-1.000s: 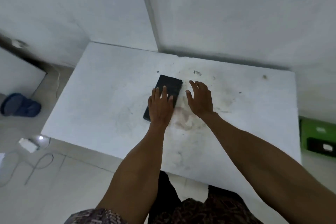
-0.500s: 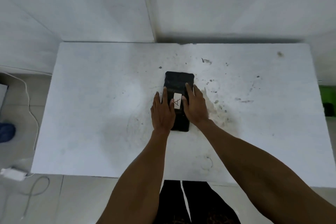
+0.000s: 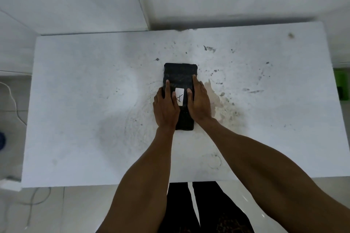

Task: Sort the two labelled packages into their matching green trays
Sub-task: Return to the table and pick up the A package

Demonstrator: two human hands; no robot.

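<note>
A black package lies flat in the middle of the white table, long side pointing away from me. A white label marked "A" sits on its top. My left hand rests flat on the package's left side and my right hand on its right side, fingers on top beside the label. A sliver of a green tray shows past the table's right edge. No second package is in view.
The table is stained and speckled around the package. White walls meet in a corner behind the table. A white cable and a blue object lie on the floor at left. My dark trousers show below the front edge.
The view swung from the left to face the table squarely. My right hand moved onto the package, which now lies straight with its "A" label showing between my hands.
</note>
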